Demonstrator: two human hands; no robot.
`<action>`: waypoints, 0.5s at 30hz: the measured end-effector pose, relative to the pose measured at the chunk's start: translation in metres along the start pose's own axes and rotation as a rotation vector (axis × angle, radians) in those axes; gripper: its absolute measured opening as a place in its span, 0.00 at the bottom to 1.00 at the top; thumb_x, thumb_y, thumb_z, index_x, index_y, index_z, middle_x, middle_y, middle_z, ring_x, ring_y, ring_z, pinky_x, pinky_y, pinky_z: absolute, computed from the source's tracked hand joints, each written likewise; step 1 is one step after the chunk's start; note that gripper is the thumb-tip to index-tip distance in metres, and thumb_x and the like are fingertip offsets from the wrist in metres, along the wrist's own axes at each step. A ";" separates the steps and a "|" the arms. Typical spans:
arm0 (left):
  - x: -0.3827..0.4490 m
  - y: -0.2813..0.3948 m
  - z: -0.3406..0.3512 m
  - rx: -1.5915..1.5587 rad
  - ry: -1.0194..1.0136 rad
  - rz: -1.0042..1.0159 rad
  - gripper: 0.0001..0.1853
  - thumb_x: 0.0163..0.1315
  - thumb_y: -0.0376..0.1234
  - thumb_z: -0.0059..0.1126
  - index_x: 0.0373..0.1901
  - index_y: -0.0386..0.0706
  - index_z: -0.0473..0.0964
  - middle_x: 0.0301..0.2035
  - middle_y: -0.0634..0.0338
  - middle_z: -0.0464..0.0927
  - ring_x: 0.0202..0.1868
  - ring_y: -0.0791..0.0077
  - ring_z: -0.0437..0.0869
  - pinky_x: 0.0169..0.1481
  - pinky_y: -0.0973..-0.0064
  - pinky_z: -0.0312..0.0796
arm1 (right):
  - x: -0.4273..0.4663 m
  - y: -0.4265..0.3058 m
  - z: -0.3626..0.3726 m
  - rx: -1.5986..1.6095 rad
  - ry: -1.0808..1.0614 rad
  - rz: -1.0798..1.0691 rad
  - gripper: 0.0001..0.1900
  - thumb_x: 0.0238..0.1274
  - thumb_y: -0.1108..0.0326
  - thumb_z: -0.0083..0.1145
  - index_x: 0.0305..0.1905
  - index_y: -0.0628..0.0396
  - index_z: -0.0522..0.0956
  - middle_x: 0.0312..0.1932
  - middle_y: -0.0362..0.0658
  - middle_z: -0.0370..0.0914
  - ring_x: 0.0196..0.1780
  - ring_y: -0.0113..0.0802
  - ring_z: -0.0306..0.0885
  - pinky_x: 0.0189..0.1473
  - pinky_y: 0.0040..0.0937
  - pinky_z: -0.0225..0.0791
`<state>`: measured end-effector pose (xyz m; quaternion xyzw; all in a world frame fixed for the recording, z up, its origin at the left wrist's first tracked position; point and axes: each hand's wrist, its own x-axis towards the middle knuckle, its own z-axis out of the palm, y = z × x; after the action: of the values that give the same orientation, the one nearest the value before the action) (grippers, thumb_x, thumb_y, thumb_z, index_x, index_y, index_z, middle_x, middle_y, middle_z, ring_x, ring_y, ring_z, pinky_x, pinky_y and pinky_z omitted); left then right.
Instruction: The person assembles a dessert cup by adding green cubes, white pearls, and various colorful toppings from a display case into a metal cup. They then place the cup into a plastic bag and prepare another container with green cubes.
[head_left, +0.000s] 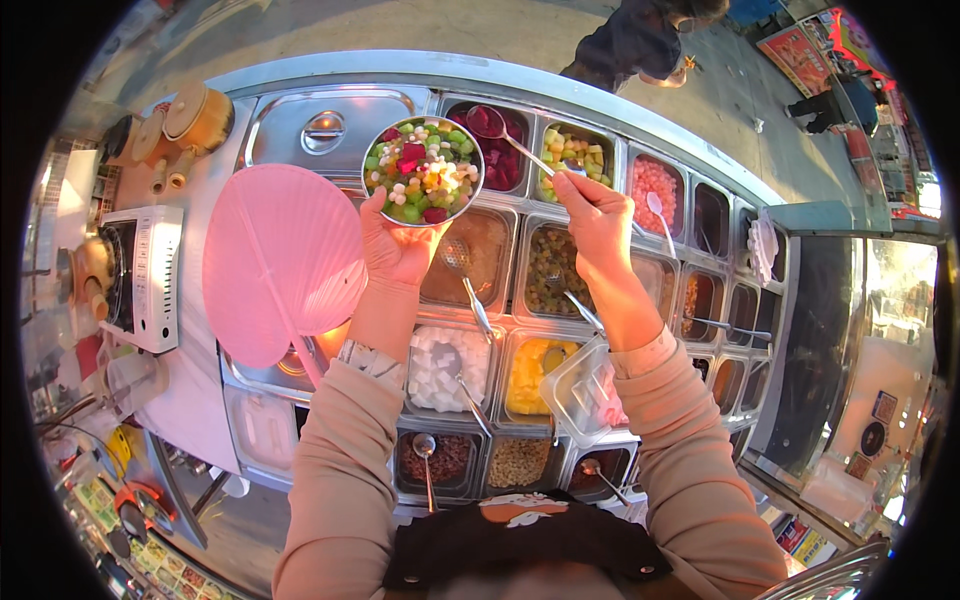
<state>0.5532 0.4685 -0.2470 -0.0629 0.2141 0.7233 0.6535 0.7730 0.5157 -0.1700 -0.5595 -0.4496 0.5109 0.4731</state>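
My left hand (401, 244) holds a round metal-rimmed bowl (424, 171) filled with green, white, yellow and dark red cubes and small balls. In my right hand (596, 214) is the handle of a metal spoon (486, 121). Its head carries dark red pieces and lies over the pan of dark red cubes (504, 154), just right of the bowl. Beyond my right hand are a pan of pale green and yellow fruit cubes (559, 146) and a pan of pink balls (656, 178) with a pink spoon. A pan of mixed small balls (551, 262) lies between my forearms.
A pink hand fan (281, 262) lies left of my left forearm. Nearer me are pans of white cubes (442, 375), yellow cubes (529, 367) and grains (517, 461), and a tilted clear lid (577, 390). Clay pots and a white cooker (154, 277) stand left. A person (630, 45) is beyond the counter.
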 end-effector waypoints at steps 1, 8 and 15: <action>0.000 -0.005 0.008 0.011 0.032 -0.003 0.41 0.53 0.43 0.68 0.70 0.46 0.65 0.67 0.51 0.70 0.69 0.45 0.69 0.72 0.36 0.64 | -0.004 0.002 0.002 -0.246 -0.029 -0.341 0.09 0.65 0.71 0.67 0.45 0.65 0.86 0.25 0.36 0.80 0.25 0.22 0.72 0.26 0.21 0.63; -0.010 -0.012 0.019 0.009 -0.096 0.001 0.43 0.55 0.47 0.66 0.73 0.47 0.61 0.68 0.53 0.68 0.69 0.49 0.70 0.71 0.41 0.65 | -0.001 -0.001 0.007 -0.422 0.163 -0.570 0.06 0.65 0.69 0.64 0.40 0.60 0.85 0.22 0.49 0.76 0.22 0.34 0.72 0.28 0.30 0.66; -0.090 0.022 0.027 -0.074 -0.177 -0.020 0.40 0.59 0.47 0.66 0.72 0.48 0.63 0.67 0.54 0.70 0.68 0.51 0.71 0.69 0.39 0.67 | 0.019 0.062 0.039 -1.375 0.180 -0.649 0.16 0.64 0.59 0.60 0.52 0.54 0.81 0.57 0.51 0.75 0.60 0.52 0.70 0.56 0.50 0.64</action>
<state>0.5495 0.3957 -0.1840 -0.0252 0.1279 0.7269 0.6742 0.7367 0.5278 -0.2357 -0.6074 -0.7679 -0.0957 0.1796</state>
